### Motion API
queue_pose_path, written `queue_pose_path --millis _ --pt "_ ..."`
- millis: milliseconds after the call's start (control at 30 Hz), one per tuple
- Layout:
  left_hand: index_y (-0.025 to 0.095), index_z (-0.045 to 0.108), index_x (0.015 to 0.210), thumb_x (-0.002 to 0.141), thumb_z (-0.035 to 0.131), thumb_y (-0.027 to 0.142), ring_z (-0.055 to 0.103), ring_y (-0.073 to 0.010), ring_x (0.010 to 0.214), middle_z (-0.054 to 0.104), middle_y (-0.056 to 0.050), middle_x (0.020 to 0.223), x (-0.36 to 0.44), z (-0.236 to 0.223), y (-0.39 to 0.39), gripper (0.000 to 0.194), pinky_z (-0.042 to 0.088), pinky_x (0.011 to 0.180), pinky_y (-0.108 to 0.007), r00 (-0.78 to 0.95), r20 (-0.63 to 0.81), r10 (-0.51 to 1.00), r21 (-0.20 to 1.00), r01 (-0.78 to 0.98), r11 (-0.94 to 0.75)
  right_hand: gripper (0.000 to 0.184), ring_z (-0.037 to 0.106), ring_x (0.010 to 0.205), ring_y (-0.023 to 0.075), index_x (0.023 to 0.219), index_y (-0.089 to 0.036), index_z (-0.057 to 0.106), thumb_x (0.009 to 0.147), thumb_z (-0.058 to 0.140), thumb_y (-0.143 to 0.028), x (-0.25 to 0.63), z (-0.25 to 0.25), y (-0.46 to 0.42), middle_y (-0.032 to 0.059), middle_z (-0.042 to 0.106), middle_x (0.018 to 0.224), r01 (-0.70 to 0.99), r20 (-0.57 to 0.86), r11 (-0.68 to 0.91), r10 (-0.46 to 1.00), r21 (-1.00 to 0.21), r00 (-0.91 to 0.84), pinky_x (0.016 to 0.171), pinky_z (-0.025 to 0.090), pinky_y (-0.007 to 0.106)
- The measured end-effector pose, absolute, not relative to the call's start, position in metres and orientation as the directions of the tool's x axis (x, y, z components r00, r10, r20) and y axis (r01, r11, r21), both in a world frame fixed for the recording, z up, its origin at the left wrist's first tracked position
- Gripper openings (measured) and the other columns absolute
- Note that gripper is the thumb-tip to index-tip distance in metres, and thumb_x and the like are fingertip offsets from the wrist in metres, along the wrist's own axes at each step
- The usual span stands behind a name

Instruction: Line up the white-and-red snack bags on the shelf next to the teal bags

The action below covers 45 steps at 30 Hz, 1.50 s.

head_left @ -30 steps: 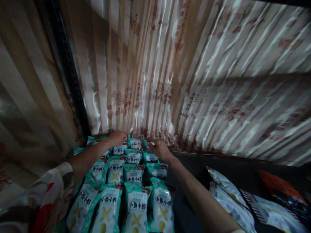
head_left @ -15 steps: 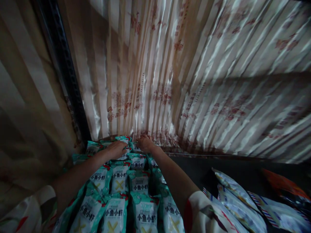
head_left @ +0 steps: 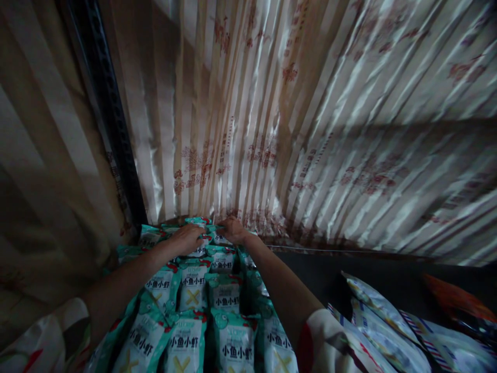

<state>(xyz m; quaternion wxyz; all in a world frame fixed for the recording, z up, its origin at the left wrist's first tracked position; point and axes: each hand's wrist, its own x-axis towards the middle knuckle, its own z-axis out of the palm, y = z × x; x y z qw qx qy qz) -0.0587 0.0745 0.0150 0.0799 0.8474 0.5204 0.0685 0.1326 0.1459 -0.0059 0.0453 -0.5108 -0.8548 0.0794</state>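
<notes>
Rows of teal-and-white snack bags (head_left: 235, 342) stand close together, with yellow sticks printed on the front ones. At the back of these rows, my left hand (head_left: 187, 239) reaches over a bag (head_left: 198, 250), its fingers bent and closed around the upper part. To its right, my right hand (head_left: 233, 230) is at the top of another teal bag (head_left: 220, 239) in the rear row, fingers curled down against it. Another bag top (head_left: 199, 221) shows behind and between the hands. Dim light and the bags partly hide the fingertips.
A striped, wrinkled sheet (head_left: 248, 129) with red print hangs behind the bags. A dark perforated metal post (head_left: 116, 114) rises at the left. To the right, white bags (head_left: 384, 316) and an orange bag (head_left: 458, 298) lie on the dark shelf (head_left: 310, 264).
The view has shifted very slightly. Both hands stay at the rear bags in nearly the same positions, and no bag has visibly moved.
</notes>
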Motion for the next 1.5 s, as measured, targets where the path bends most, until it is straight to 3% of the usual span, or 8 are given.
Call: queue_pose_path --millis 200,533,833,1200,1500 --pt "0.018 0.061 0.103 0.082 0.047 0.024 0.056 -0.0221 0.104 0.064 -0.009 0.108 -0.06 0.014 0.074 0.025 0.041 0.091 -0.032 0.446 0.033 0.894 0.217 0.87 -0.443 0.025 0.059 0.096 0.0184 0.1 -0.018 0.064 0.084 0.049 -0.029 0.134 0.004 0.144 0.0073 0.068 0.101 0.89 0.021 0.411 0.909 -0.198 -0.415 0.079 0.041 0.024" --pt "0.017 0.061 0.103 0.083 0.047 0.028 0.057 -0.0224 0.102 0.064 -0.01 0.105 -0.063 0.009 0.076 0.027 0.043 0.089 -0.031 0.447 0.036 0.894 0.214 0.87 -0.443 0.02 0.063 0.085 0.0186 0.091 -0.02 0.066 0.081 0.053 -0.033 0.134 0.012 0.136 0.0046 0.07 0.091 0.895 -0.008 0.387 0.917 -0.224 -0.399 0.067 0.041 0.023" --pt "0.019 0.062 0.101 0.082 0.047 0.023 0.057 -0.0218 0.103 0.065 -0.008 0.106 -0.064 0.007 0.077 0.025 0.043 0.089 -0.03 0.459 0.046 0.887 0.237 0.858 -0.456 0.017 0.061 0.078 0.0126 0.093 -0.019 0.064 0.081 0.055 -0.026 0.136 0.015 0.136 0.0017 0.069 0.087 0.883 0.035 0.368 0.927 -0.291 -0.374 0.063 0.039 0.018" --pt "0.018 0.063 0.1 0.082 0.048 0.023 0.058 -0.0221 0.102 0.065 -0.009 0.104 -0.064 0.01 0.077 0.024 0.043 0.089 -0.031 0.448 0.031 0.894 0.243 0.864 -0.441 0.019 0.061 0.087 0.0169 0.094 -0.019 0.064 0.08 0.055 -0.027 0.137 0.026 0.138 0.0058 0.068 0.093 0.874 0.102 0.372 0.928 -0.313 -0.358 0.068 0.039 0.021" --pt "0.018 0.062 0.101 0.082 0.047 0.022 0.057 -0.023 0.103 0.064 -0.01 0.105 -0.063 0.009 0.076 0.025 0.043 0.089 -0.032 0.444 0.029 0.896 0.244 0.866 -0.437 0.015 0.059 0.075 0.0128 0.09 -0.016 0.063 0.081 0.053 -0.021 0.132 0.013 0.135 0.0039 0.067 0.083 0.84 0.144 0.366 0.93 -0.399 -0.337 0.064 0.039 0.019"
